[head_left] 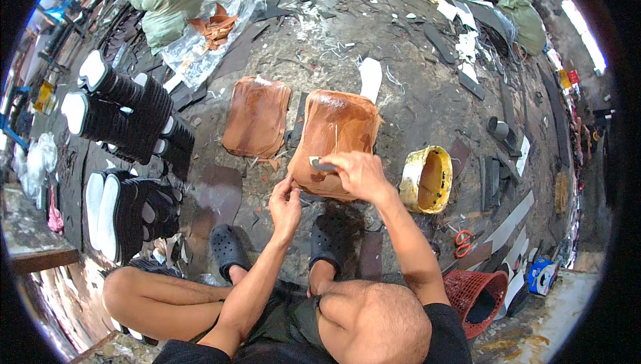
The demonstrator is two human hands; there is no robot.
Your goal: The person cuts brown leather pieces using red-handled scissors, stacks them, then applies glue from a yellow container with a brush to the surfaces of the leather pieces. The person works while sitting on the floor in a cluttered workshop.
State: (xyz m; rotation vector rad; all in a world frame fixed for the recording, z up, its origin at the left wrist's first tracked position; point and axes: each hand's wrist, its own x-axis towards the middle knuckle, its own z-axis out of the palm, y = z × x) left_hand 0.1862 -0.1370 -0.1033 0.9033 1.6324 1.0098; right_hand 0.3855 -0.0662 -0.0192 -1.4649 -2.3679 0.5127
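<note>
A brown, glue-shiny leather piece (337, 134) lies on the floor in front of me. My right hand (359, 172) rests on its near edge and grips a small brush (325, 164) whose tip touches the leather. My left hand (286, 198) pinches the piece's lower left corner. A second stack of brown leather pieces (257, 116) lies just to the left. A yellow glue pot (427, 178) sits on its side to the right of my right hand.
Rows of black shoe soles with white edges (127, 117) stand at the left. A clear plastic bag of brown scraps (212, 29) lies farther back. Red-handled scissors (462, 242) and a red basket (482, 300) are at the lower right. My feet wear black clogs (228, 249).
</note>
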